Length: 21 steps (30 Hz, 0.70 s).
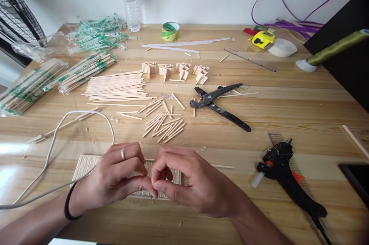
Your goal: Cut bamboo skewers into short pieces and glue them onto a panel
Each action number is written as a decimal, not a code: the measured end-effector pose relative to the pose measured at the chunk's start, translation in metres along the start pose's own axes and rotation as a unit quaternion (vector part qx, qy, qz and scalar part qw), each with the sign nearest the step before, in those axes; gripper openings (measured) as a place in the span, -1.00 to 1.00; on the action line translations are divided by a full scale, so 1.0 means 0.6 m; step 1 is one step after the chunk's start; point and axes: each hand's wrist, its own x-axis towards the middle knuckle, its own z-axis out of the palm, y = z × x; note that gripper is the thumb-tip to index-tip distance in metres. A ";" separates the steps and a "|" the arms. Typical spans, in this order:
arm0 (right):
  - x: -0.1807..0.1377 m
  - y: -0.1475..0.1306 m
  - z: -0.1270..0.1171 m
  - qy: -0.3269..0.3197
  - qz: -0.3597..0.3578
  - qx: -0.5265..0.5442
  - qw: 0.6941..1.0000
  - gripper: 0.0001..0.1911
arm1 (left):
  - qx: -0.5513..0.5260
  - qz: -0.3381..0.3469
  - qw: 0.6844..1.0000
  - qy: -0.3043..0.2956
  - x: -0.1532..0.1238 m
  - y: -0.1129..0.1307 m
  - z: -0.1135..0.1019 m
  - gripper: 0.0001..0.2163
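Observation:
My left hand [121, 174], with a ring and a black wrist band, is closed, its fingertips meeting those of my right hand [191, 183]. That hand is also curled in a pinch. Whatever lies between the fingers is too small or hidden to make out. Beneath both hands lies a flat panel of wooden sticks [85, 163] set side by side, partly covered. Just beyond it is a loose pile of short cut sticks [165, 127]. A row of long sticks [115, 86] lies farther back, near several small stick assemblies [165, 69].
Black cutting pliers [211, 99] lie open at centre right. A black glue gun [284, 172] rests at right, its cord trailing forward. A white cable [53, 141] loops at left. Bagged sticks [31, 85], a water bottle [129, 2], green tape [170, 31] and a tape measure [263, 39] stand behind.

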 end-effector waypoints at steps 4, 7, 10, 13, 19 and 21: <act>0.001 0.002 -0.003 -0.001 0.004 0.012 1.000 -0.93 | 0.005 0.012 1.000 0.008 0.004 0.004 -0.001 -0.84; 0.000 0.004 -0.003 0.001 0.001 0.011 1.000 -0.93 | 0.005 0.018 1.000 0.004 0.008 0.007 -0.001 -0.88; -0.001 0.004 -0.003 -0.003 -0.003 0.003 1.000 -0.92 | -0.010 0.018 1.000 -0.001 0.010 0.010 -0.001 -0.92; -0.001 0.003 -0.004 -0.009 -0.002 -0.002 1.000 -0.92 | -0.035 0.018 0.999 -0.010 0.010 0.012 -0.001 -0.89; -0.001 0.001 -0.005 -0.019 -0.003 0.009 1.000 -0.92 | -0.041 0.012 0.999 -0.024 0.004 0.011 0.000 -0.84; -0.001 -0.001 -0.006 -0.023 -0.003 0.015 1.000 -0.92 | -0.038 0.015 0.999 -0.025 0.003 0.010 0.000 -0.86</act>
